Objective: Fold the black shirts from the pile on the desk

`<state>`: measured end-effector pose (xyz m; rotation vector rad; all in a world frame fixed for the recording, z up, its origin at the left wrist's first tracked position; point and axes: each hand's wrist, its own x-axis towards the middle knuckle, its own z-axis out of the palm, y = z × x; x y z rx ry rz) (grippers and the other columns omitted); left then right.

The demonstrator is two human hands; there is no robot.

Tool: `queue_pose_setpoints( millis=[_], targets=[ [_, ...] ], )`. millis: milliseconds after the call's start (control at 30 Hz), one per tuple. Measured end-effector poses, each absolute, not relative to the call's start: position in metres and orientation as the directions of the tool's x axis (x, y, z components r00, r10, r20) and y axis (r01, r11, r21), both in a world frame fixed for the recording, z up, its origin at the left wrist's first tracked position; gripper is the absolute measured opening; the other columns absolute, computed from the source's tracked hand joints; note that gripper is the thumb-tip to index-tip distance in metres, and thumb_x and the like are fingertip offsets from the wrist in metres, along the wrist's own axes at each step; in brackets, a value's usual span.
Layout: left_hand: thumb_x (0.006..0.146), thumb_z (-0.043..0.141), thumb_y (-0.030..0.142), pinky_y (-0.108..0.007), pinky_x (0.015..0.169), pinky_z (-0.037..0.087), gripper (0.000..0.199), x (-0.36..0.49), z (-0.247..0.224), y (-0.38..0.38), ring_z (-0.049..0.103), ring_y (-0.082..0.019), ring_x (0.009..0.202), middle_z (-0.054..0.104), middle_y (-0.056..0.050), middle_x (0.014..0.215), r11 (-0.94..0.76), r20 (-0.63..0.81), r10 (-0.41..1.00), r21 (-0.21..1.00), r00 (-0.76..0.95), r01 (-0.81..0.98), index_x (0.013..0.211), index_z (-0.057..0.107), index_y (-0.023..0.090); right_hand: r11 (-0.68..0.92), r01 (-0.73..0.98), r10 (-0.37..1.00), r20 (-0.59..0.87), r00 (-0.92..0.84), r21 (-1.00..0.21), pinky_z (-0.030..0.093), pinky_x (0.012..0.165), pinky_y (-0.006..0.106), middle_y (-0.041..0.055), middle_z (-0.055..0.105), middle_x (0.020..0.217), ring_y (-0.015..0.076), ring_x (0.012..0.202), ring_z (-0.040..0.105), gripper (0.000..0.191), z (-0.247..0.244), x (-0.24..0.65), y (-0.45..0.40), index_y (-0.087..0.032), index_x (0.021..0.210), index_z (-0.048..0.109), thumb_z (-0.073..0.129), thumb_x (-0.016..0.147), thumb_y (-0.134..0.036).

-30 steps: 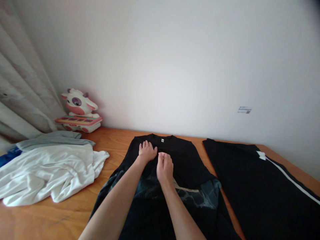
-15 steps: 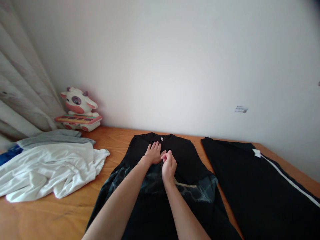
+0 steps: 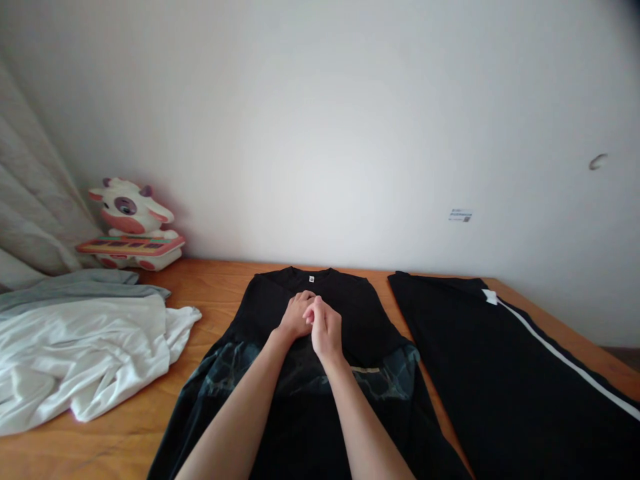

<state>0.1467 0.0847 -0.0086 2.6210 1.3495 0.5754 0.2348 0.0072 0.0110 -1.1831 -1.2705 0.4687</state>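
Note:
A black long-sleeved shirt (image 3: 350,303) with a bluish marbled band across its middle lies spread out in front of me, its neckline and small white label toward the wall. Over its chest, my left hand (image 3: 296,316) is bent at the knuckles with its fingers curled. Its fingertips are partly hidden behind my right hand (image 3: 327,331), so anything under them cannot be made out. My right hand is closed into a loose fist, thumb side up, close against the left. Nothing shows between its fingers.
Black trousers (image 3: 450,347) with a white side stripe lie to the right. White clothing (image 3: 100,347) is heaped at the left, with a grey garment (image 3: 85,287) behind it. A cow-shaped toy keyboard (image 3: 135,223) stands by the curtain (image 3: 35,173). The wooden table (image 3: 215,273) meets the wall.
My left hand has gone from lying flat with fingers stretched to curled fingers. My right hand has moved left, against it. The view has turned slightly right.

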Motion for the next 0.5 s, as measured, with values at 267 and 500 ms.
queue_pose_setpoints(
  millis=[267,500],
  targets=[
    [0.093,0.062,0.042,-0.037,0.100,0.048,0.027,0.156,-0.012,0.092,0.062,-0.024,0.110,0.067,-0.007,0.117,-0.477,0.299,0.874,0.384,0.382,0.791,0.084,0.076,0.021,-0.082,0.626,0.927,0.172,0.334,-0.775,0.046,0.071,0.028,0.0068,0.076,0.084,0.0212,0.081,0.070,0.017,0.005,0.299,0.016,-0.020,0.084,0.071,0.056,0.089,-0.026],
    [0.093,0.063,0.044,-0.037,0.097,0.048,0.025,0.157,-0.010,0.088,0.060,-0.026,0.109,0.066,-0.008,0.116,-0.395,0.317,0.903,0.343,0.290,0.853,0.089,0.074,0.021,-0.069,0.736,0.944,0.196,0.267,-0.674,0.041,0.065,0.026,0.0033,0.075,0.081,0.0191,0.077,0.069,0.015,0.005,0.300,0.012,-0.023,0.084,0.072,0.059,0.090,-0.026]
  ],
)
